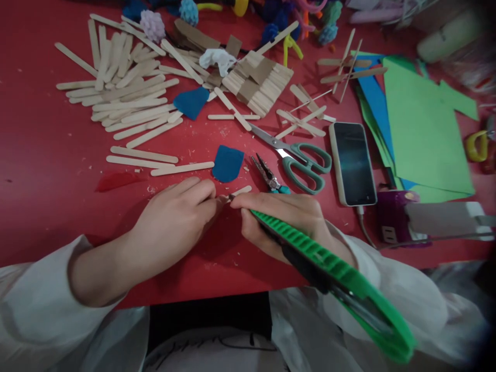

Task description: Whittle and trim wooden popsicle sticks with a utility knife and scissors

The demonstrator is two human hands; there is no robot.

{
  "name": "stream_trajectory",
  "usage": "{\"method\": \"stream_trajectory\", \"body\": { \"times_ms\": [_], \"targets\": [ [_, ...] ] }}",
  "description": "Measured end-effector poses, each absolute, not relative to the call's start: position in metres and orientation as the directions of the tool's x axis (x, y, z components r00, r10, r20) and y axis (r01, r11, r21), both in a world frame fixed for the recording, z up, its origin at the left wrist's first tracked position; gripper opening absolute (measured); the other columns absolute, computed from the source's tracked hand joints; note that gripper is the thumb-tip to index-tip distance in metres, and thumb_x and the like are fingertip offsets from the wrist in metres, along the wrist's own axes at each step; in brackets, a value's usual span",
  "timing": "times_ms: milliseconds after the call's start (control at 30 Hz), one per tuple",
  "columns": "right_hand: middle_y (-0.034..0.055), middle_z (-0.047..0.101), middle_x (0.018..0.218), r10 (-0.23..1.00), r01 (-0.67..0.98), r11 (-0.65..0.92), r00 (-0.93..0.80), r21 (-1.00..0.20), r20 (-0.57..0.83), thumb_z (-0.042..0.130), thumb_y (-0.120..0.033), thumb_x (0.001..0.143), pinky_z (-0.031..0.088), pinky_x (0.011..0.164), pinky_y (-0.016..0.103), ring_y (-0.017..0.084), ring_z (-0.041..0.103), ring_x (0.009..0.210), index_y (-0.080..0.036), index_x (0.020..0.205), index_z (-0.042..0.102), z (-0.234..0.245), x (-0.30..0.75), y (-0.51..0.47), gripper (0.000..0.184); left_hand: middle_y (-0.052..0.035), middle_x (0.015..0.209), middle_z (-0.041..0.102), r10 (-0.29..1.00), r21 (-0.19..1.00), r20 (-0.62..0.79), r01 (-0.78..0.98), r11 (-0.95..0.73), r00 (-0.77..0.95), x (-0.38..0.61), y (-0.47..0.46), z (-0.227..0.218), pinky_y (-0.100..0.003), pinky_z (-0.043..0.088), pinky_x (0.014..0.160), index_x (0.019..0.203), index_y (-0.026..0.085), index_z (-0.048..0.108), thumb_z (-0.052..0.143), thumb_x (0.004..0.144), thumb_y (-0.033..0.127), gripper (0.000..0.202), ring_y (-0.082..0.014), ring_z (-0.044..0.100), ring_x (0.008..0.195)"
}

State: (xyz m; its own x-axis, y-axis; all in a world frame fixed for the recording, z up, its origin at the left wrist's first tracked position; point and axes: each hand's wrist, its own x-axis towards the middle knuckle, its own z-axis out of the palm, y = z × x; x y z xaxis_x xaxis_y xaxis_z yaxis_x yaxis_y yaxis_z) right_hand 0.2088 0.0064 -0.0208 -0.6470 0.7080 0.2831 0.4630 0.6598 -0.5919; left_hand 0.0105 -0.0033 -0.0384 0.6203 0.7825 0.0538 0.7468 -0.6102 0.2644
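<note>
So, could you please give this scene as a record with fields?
left hand: pinching a pale wooden stick
right hand: gripping a green-and-black utility knife, blade near the stick
ahead: grey-handled metal scissors, teal-handled pliers
upper left: pile of flat pale wooden sticks
right: white-cased smartphone, green and blue paper sheets
surface: red tabletop

The cutter (333, 261) is cased in ridged plastic, and the sticks (132, 105) are made of matt wood. The scissors (284, 153) are bladed with shiny metal and handled in plastic; the phone (353, 164) is faced with glossy glass.
</note>
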Motion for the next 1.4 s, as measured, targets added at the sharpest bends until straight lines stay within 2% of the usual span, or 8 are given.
{"method": "stream_trajectory", "body": {
  "times_ms": [300, 433, 533, 667, 933, 1067, 1233, 1400],
  "targets": [
    [-0.0025, 0.066, 0.071, 0.817, 0.494, 0.529, -0.517, -0.690, 0.256, 0.052, -0.015, 0.084, 0.049, 0.057, 0.017, 0.005, 0.054, 0.051, -0.020, 0.091, 0.061, -0.025, 0.208, 0.002, 0.013, -0.0054, 0.078, 0.062, 0.838, 0.207, 0.106, 0.813, -0.545, 0.535, 0.013, -0.007, -0.035, -0.030, 0.043, 0.061, 0.086, 0.017, 0.062, 0.040, 0.090, 0.019, 0.022, -0.0206, 0.057, 0.073],
    [-0.0020, 0.069, 0.079, 0.873, 0.498, 0.369, -0.475, -0.785, 0.109, 0.052, -0.016, 0.084, 0.052, 0.064, 0.018, 0.008, 0.064, 0.064, -0.020, 0.092, 0.064, -0.021, 0.209, 0.007, 0.015, -0.0048, 0.075, 0.064, 0.885, 0.191, 0.097, 0.864, -0.466, 0.455, 0.015, -0.008, -0.032, -0.029, 0.040, 0.056, 0.079, 0.018, 0.059, 0.041, 0.092, 0.030, 0.025, -0.0200, 0.059, 0.070],
    [-0.0011, 0.070, 0.088, 0.901, 0.407, 0.221, -0.434, -0.886, 0.026, 0.053, -0.020, 0.085, 0.055, 0.067, 0.019, 0.011, 0.069, 0.071, -0.020, 0.093, 0.064, -0.020, 0.213, 0.016, 0.013, -0.0023, 0.072, 0.062, 0.894, 0.252, 0.029, 0.862, -0.440, 0.448, 0.016, -0.004, -0.029, -0.027, 0.038, 0.054, 0.075, 0.018, 0.057, 0.049, 0.088, 0.028, 0.018, -0.0179, 0.058, 0.066],
    [-0.0001, 0.071, 0.084, 0.932, 0.289, 0.226, -0.343, -0.930, 0.120, 0.051, -0.023, 0.088, 0.057, 0.062, 0.020, 0.011, 0.070, 0.064, -0.018, 0.093, 0.062, -0.015, 0.217, 0.022, 0.013, 0.0000, 0.071, 0.061, 0.899, 0.370, -0.056, 0.846, -0.385, 0.434, 0.016, 0.000, -0.025, -0.025, 0.038, 0.053, 0.073, 0.019, 0.055, 0.051, 0.083, 0.023, 0.011, -0.0146, 0.056, 0.062],
    [0.0042, 0.069, 0.100, 0.816, 0.522, 0.571, -0.272, -0.634, 0.510, 0.055, -0.020, 0.087, 0.055, 0.084, 0.031, 0.017, 0.067, 0.089, -0.022, 0.104, 0.060, -0.013, 0.223, 0.025, 0.018, -0.0003, 0.068, 0.065, 0.968, 0.792, -0.191, 0.608, 0.054, 0.163, 0.008, 0.012, -0.005, -0.026, 0.048, 0.054, 0.079, 0.019, 0.055, 0.055, 0.078, 0.032, 0.012, -0.0134, 0.060, 0.058],
    [0.0122, 0.064, 0.114, 0.722, 0.581, 0.691, -0.538, -0.430, 0.434, 0.048, -0.010, 0.088, 0.054, 0.083, 0.034, 0.022, 0.063, 0.101, -0.016, 0.118, 0.055, -0.025, 0.223, 0.025, 0.032, -0.0002, 0.067, 0.066, 0.955, 0.899, -0.281, 0.374, 0.227, 0.096, 0.011, 0.018, 0.007, -0.024, 0.050, 0.054, 0.088, 0.017, 0.058, 0.058, 0.074, 0.027, 0.018, -0.0122, 0.060, 0.057],
    [0.0146, 0.065, 0.111, 0.684, 0.660, 0.723, -0.643, -0.203, 0.345, 0.039, -0.004, 0.087, 0.055, 0.076, 0.035, 0.025, 0.065, 0.097, -0.014, 0.119, 0.056, -0.030, 0.216, 0.022, 0.037, 0.0027, 0.061, 0.060, 0.971, 0.927, -0.222, 0.328, 0.183, 0.087, 0.021, 0.018, 0.004, -0.019, 0.045, 0.049, 0.075, 0.017, 0.056, 0.055, 0.075, 0.022, 0.005, -0.0075, 0.052, 0.049],
    [0.0093, 0.069, 0.103, 0.788, 0.529, 0.615, -0.439, -0.585, 0.431, 0.045, -0.014, 0.089, 0.053, 0.079, 0.027, 0.017, 0.066, 0.091, -0.014, 0.111, 0.059, -0.024, 0.214, 0.026, 0.026, 0.0046, 0.061, 0.051, 0.970, 0.924, -0.185, 0.363, 0.119, 0.154, 0.024, 0.011, -0.006, -0.019, 0.039, 0.046, 0.075, 0.020, 0.052, 0.053, 0.079, 0.028, 0.010, -0.0074, 0.044, 0.050]
  ]
}}
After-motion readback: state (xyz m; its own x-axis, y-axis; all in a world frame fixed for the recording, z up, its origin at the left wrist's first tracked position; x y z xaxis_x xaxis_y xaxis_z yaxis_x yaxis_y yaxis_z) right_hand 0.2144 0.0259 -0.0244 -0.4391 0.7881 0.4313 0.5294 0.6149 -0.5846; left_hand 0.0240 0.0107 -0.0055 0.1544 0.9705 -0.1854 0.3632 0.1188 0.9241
